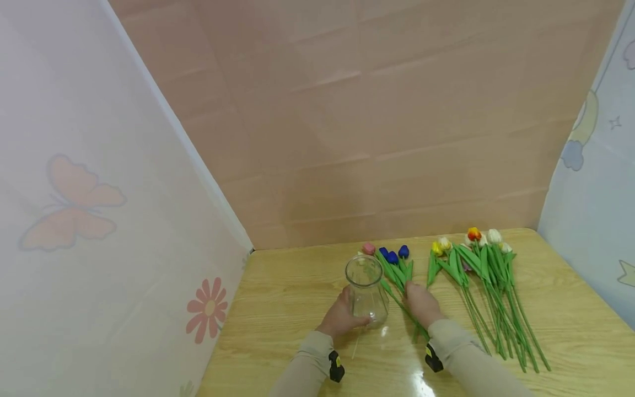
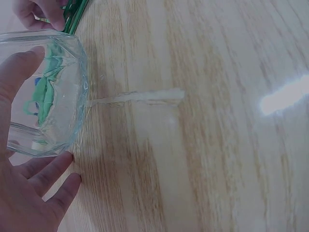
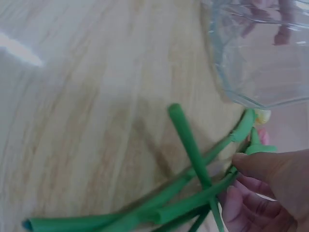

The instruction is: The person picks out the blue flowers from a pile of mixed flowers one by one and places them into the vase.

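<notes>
A clear glass vase [image 1: 371, 302] stands on the wooden table, wide at the base and narrower near its round mouth. My left hand [image 1: 341, 315] grips it from the left; in the left wrist view the thumb [image 2: 21, 67] lies on one side of the glass, the fingers on the other. Just right of the vase, my right hand [image 1: 423, 305] pinches green stems [image 3: 193, 193] of artificial tulips. Blue tulip heads [image 1: 393, 257] point toward the back of the table. A pink tulip [image 1: 368, 248] lies behind the vase. Some stems are hidden under the right hand.
To the right lies a loose bunch of tulips [image 1: 488, 275] with white, yellow and orange heads, stems toward the front. A brown backdrop [image 1: 372, 138] rises behind the table [image 1: 278, 303], with patterned panels at both sides.
</notes>
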### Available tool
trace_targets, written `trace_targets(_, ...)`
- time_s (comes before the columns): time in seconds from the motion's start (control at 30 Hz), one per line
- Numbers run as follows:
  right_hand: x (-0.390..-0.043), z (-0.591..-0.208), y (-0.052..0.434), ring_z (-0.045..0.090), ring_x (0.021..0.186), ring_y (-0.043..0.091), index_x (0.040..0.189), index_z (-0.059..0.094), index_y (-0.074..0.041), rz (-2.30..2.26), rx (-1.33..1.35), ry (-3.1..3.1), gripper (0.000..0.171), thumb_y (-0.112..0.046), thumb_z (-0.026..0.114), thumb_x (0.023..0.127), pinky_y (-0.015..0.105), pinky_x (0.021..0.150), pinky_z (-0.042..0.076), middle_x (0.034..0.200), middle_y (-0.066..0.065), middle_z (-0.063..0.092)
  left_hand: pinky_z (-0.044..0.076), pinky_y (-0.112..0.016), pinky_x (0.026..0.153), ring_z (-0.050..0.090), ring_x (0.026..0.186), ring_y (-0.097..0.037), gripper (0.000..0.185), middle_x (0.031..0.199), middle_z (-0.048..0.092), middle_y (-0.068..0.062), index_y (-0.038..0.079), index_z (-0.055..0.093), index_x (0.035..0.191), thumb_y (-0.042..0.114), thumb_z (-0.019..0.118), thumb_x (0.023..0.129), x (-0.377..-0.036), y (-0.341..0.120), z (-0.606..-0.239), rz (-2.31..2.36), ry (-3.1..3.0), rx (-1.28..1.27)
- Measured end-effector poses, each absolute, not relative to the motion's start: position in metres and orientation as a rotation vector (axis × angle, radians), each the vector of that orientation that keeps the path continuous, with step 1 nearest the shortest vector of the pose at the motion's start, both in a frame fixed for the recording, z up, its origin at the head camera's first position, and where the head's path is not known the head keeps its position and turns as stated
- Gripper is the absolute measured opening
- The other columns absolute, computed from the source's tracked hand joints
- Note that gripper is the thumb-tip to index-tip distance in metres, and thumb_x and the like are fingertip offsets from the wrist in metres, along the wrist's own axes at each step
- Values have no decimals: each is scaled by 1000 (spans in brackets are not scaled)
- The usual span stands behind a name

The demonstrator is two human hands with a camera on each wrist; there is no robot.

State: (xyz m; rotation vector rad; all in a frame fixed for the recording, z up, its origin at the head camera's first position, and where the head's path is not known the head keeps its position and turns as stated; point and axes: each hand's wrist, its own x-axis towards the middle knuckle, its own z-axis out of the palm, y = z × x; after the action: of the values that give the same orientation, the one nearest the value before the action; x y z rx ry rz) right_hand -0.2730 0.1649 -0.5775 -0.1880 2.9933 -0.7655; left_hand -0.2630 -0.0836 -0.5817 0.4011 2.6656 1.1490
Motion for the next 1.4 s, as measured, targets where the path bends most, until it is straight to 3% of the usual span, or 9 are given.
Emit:
trace_targets(0.2, -274, -580, 160, 64, 68, 28, 90, 55, 2, -724, -136, 3017, 14, -7, 66, 89, 40, 55, 51, 76, 14, 62, 43, -51, 103, 46, 131, -36, 107, 147, 40, -19, 10, 21, 151, 52, 80, 73, -265, -83, -585, 1150, 2673, 397)
trace_targets(0.5, -274, -579, 160, 58, 64, 20, 87, 55, -2, -773, -109, 2982, 11, -9, 63, 92, 35, 53, 46, 75, 8, 59, 43, -52, 103, 46, 131, -36, 108, 148, 40, -18, 13, 21, 152, 54, 80, 72, -267, -84, -593, 1167, 2683, 404)
trace_targets(0.73, -272, -572, 163, 59, 67, 18, 100, 58, 5, -914, -173, 3005, 13, -7, 58, 94, 33, 56, 48, 85, 11, 62, 42, -52, 103, 45, 132, -38, 108, 148, 39, -20, 11, 20, 152, 54, 80, 72, -267, -84, -594, 1158, 2689, 418)
trace_targets(0.93, -270, -549, 166, 53, 57, 13, 105, 57, 6, -1000, -161, 3064, 20, -12, 58, 96, 28, 50, 43, 80, 10, 63, 43, -52, 102, 45, 131, -39, 110, 149, 37, -22, 9, 18, 152, 55, 79, 73, -266, -84, -592, 1152, 2677, 399)
trace_targets(1.1, -264, -534, 181, 50, 53, 11, 106, 56, 3, -1095, -157, 3141, 19, -14, 57, 98, 27, 46, 39, 80, 11, 65, 42, -53, 102, 44, 132, -38, 108, 149, 37, -20, 14, 19, 153, 53, 80, 73, -268, -86, -594, 1207, 2643, 403)
trace_targets(1.4, -247, -522, 231, 58, 58, 20, 109, 56, 9, -1187, 117, 3228, 25, -14, 56, 99, 30, 46, 42, 87, 23, 65, 43, -54, 101, 46, 131, -37, 104, 147, 40, -17, 18, 20, 152, 49, 80, 74, -265, -85, -590, 1233, 2639, 417)
